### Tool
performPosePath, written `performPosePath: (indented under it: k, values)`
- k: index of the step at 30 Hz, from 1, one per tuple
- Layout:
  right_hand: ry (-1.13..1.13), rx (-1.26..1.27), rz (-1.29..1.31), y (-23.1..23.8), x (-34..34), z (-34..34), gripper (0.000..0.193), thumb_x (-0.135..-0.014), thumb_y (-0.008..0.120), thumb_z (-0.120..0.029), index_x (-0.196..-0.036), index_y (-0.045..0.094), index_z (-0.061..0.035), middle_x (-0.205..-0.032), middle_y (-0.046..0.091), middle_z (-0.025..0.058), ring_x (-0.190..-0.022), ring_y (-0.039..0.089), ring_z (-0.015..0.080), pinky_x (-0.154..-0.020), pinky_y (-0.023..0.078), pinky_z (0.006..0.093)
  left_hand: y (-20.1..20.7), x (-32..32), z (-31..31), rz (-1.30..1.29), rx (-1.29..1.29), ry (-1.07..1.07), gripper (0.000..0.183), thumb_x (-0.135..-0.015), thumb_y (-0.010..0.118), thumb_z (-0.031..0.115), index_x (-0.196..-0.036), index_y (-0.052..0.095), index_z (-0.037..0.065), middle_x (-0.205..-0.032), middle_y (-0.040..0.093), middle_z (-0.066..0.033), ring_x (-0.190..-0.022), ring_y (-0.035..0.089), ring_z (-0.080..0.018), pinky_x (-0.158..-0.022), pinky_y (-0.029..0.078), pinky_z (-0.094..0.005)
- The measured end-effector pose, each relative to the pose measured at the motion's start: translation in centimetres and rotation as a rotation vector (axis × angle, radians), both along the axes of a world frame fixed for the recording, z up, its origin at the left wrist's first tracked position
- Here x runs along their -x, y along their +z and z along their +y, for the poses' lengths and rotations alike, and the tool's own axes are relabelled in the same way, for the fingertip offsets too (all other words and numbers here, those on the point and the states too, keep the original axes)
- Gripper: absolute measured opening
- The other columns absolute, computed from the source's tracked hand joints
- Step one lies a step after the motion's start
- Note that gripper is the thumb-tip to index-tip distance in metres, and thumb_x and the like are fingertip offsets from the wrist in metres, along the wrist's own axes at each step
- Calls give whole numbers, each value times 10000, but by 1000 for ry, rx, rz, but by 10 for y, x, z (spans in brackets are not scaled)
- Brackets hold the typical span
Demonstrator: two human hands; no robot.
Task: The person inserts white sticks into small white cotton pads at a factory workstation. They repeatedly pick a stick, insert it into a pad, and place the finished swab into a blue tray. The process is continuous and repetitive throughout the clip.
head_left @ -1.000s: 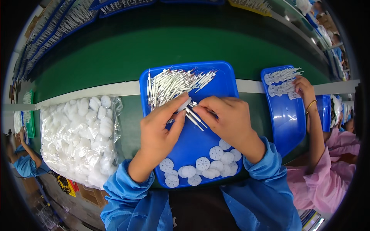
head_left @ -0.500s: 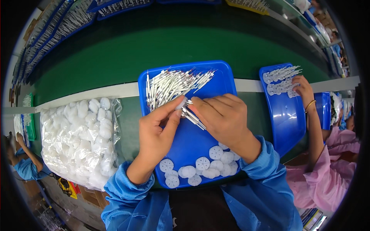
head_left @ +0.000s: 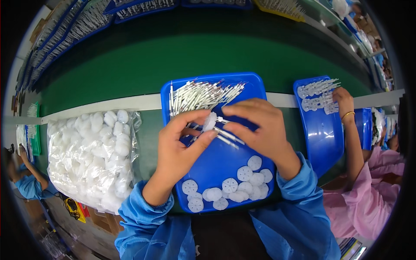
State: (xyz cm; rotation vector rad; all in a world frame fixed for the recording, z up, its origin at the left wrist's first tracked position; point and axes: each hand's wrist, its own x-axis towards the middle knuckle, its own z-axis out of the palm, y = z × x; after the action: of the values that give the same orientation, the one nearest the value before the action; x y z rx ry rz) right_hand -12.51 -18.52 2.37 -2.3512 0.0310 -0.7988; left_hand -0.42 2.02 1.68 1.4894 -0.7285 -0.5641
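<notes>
Between its thumb and index finger, my left hand [head_left: 175, 149] pinches a translucent white plastic disc [head_left: 209, 121], tilted nearly on edge. Just to its right, my right hand [head_left: 268, 132] has thumb and index finger at a few thin white sticks [head_left: 229, 139] that reach from the disc's side toward that palm. How many sit in the disc and how many lie in the fingers is hard to tell. Both hands are above a blue tray [head_left: 212, 162]. A heap of white sticks [head_left: 201, 95] fills its far part, and several loose discs [head_left: 229, 185] lie along its near edge.
A clear bag of white discs [head_left: 89, 158] lies left of the tray. At right, a co-worker's hand [head_left: 343, 102] reaches over another blue tray [head_left: 323, 138] holding discs with sticks [head_left: 318, 89]. Blue trays of sticks [head_left: 89, 26] line the far left of the green table [head_left: 186, 47].
My right hand has moved slightly right, its thumb and index finger spreading apart. The disc has turned and shows more of its face. The view has shifted slightly.
</notes>
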Motion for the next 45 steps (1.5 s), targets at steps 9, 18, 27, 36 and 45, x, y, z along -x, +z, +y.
performPosePath:
  k: [9, 18, 27, 36, 45]
  values:
    - [165, -752, 216, 5, 3, 22, 291, -974, 800, -16, -1262, 757, -13, -967, 782, 36, -892, 738, 96, -809, 581, 259, 7, 4, -2, -612, 18, 101, 493, -757, 924, 13, -1228, 795, 75, -1248, 728, -92, -1120, 695, -294, -948, 555, -393]
    - [172, -946, 324, 8, 5, 17, 140, -1001, 775, -14, -1120, 706, 6, -927, 787, 62, -858, 761, 110, -782, 598, 258, 8, 1, -3, -687, 48, 7, 501, -760, 894, -22, -1248, 781, 8, -1258, 757, -161, -1145, 726, -326, -977, 571, -406]
    - [217, -957, 273, 0, 8, 18, 183, -990, 793, -32, -1139, 689, -16, -940, 766, 43, -884, 747, 96, -792, 585, 253, 9, 3, -6, -674, 43, 31, 486, -768, 895, -25, -1238, 792, 47, -1238, 770, -93, -1070, 718, -288, -913, 570, -387]
    - [80, -543, 312, 1, 28, 19, 188, -935, 807, -30, -1096, 725, -82, -967, 769, 48, -872, 760, 168, -799, 591, 305, 11, 11, 4, -540, -115, -58, 721, -775, 815, -87, -1464, 645, 41, -1314, 745, -143, -1054, 730, -284, -851, 587, -370]
    - [37, 130, 365, 0, 44, 20, 273, -763, 879, -149, -1007, 757, -151, -1227, 742, 6, -1204, 687, 256, -968, 547, 420, 1, 16, 9, -706, -297, -207, 419, -868, 734, -2, -1281, 747, 72, -1088, 725, -104, -896, 750, -305, -766, 620, -414]
